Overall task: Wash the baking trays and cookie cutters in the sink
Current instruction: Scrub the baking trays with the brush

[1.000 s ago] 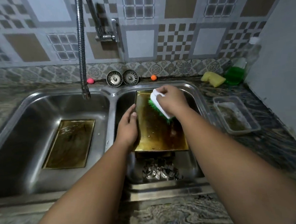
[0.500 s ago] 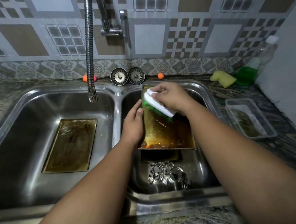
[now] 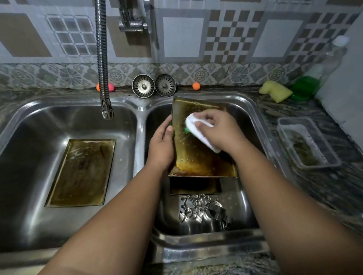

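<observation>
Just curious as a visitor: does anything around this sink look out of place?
Mainly the two drain strainers: they stand on edge against the tiled wall behind the sink, not in drains. The tilted tray is no accident; the left hand holds its edge while the right hand holds a brush against it.

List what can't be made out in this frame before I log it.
All head view.
- Brush bristles: mostly covered by its white back and the right hand.
- Left hand fingers: behind the tilted gold tray edge it grips.
- Lower tray: only a front strip shows beneath the gold tray.
- Cookie cutters: heaped, reflective; count and shapes unclear.
- Tap hose: top cut off by upper edge.
</observation>
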